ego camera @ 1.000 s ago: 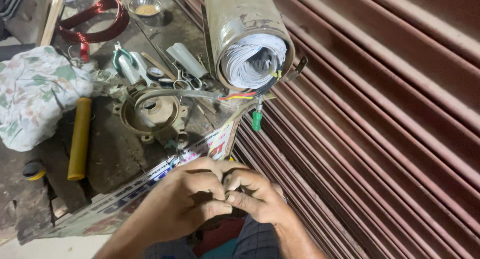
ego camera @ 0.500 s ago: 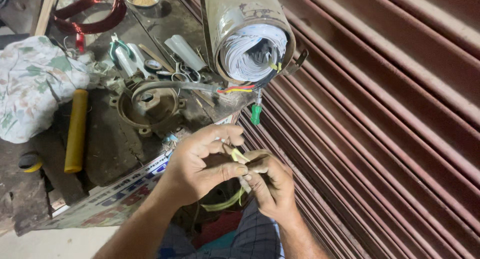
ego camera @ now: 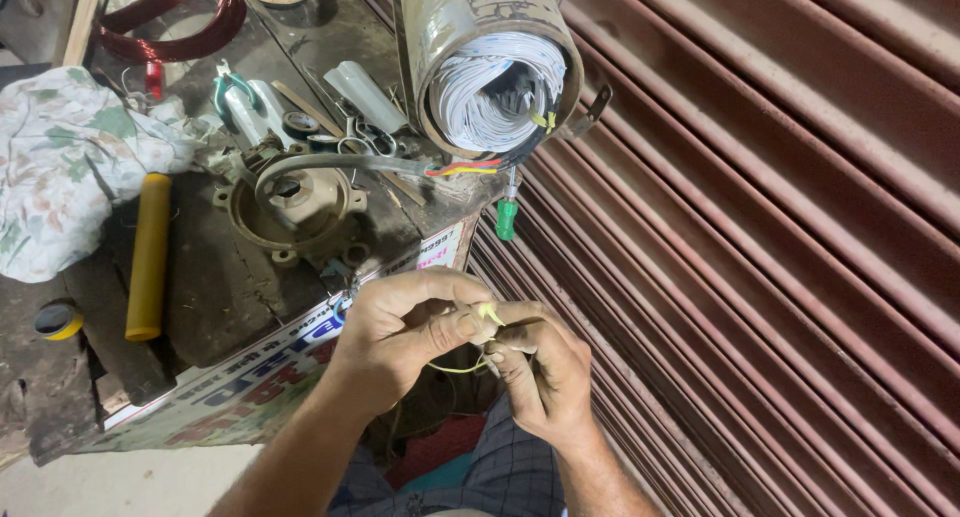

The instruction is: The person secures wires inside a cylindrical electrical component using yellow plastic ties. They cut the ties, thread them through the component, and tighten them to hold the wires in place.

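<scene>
The fingers of the left hand [ego camera: 405, 322] and right hand [ego camera: 545, 372] were pinched together on a thin yellow-green strip of sleeving [ego camera: 488, 314], most of it hidden between thumbs and palms. Only a short tip stuck up above the knuckles, and a fine loop [ego camera: 455, 368] sagged below; how the two joined could not be made out. Half a second before, a broader length of the strip curved under the hands; now less showed, and the hands sat lower in view. The visible tip pointed up and slightly left, its long axis roughly upright. Beyond the hands stood the dark stained worktop [ego camera: 215, 297], carrying a brown round metal housing [ego camera: 295, 205], a yellow cylindrical handle [ego camera: 148, 255] and a wound motor stator in a metal tube [ego camera: 490, 67].
</scene>
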